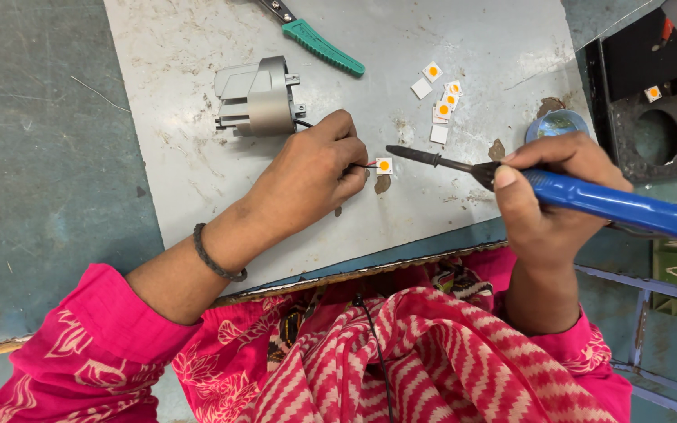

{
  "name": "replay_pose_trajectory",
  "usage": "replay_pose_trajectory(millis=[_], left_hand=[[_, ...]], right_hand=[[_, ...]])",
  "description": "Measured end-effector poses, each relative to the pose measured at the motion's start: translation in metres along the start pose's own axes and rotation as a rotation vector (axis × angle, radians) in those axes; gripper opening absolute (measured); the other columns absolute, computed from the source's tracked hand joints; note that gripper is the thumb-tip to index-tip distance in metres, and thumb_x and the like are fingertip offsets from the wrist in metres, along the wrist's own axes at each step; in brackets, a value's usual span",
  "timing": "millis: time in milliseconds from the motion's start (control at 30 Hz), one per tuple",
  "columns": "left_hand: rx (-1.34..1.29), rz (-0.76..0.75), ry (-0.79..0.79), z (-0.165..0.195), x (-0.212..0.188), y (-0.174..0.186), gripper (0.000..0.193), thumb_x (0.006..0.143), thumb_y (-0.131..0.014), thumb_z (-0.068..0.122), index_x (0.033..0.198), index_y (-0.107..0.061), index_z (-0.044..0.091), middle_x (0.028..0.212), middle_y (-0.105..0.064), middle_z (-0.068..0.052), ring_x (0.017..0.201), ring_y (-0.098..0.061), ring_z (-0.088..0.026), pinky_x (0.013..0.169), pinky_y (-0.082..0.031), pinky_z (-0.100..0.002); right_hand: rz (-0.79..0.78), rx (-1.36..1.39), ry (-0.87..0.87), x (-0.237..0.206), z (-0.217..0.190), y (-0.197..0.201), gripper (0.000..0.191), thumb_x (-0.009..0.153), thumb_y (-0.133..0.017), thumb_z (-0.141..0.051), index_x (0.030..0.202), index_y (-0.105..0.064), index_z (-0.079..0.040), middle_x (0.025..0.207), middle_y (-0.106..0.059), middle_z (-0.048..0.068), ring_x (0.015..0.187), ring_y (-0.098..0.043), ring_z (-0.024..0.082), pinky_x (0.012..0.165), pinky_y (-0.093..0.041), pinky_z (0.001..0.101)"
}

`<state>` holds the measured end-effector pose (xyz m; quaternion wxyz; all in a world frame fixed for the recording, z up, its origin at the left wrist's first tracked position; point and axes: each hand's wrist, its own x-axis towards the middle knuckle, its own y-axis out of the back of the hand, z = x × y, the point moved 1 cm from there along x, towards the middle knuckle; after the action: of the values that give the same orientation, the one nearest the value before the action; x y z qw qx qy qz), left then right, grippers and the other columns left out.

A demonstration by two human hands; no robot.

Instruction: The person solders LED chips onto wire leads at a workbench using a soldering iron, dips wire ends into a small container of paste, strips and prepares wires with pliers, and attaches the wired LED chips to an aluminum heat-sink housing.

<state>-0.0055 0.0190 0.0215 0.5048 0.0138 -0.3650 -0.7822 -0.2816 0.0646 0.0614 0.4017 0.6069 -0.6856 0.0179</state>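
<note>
bare board (197, 172) left, chips (442, 102) perhaps crowding right

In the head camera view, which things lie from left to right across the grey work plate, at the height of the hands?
Grey metal housing → left hand → small white chip with orange centre → soldering iron tip → right hand → blue iron handle.

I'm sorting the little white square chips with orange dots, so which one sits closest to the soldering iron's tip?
The white square chip at the left hand's fingertips, alone, wires attached; the others cluster farther up.
</note>
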Motion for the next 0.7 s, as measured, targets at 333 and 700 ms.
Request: replay_pose_trajectory(millis=[333,700], left_hand=[[0.001,0.000,0.001,-0.0004,0.0005,-0.0005,0.009,0.089,-0.069,0.006,0.092,-0.071,-0.002,0.098,-0.060,-0.015,0.072,-0.067,-0.031,0.069,-0.055,-0.041],[0.006,0.005,-0.003,0.0008,0.0003,-0.0005,0.009,0.089,-0.069,0.007,0.091,-0.070,-0.002,0.097,-0.059,-0.015,0.073,-0.066,-0.031,0.070,-0.055,-0.041]], right_hand=[[-0.007,0.035,-0.033,0.0028,-0.0034,-0.0024,0.021,0.096,-0.077,-0.018,0.094,-0.067,0.001,0.081,-0.066,0.003,0.065,-0.055,0.007,0.064,-0.041,0.0195],[-0.076,0.094,-0.046,-0.0035,-0.0005,-0.0050,0.020,0.101,-0.078,-0.014,0.097,-0.067,0.003,0.085,-0.069,0.006,0.066,-0.057,0.006,0.064,-0.044,0.0187]])
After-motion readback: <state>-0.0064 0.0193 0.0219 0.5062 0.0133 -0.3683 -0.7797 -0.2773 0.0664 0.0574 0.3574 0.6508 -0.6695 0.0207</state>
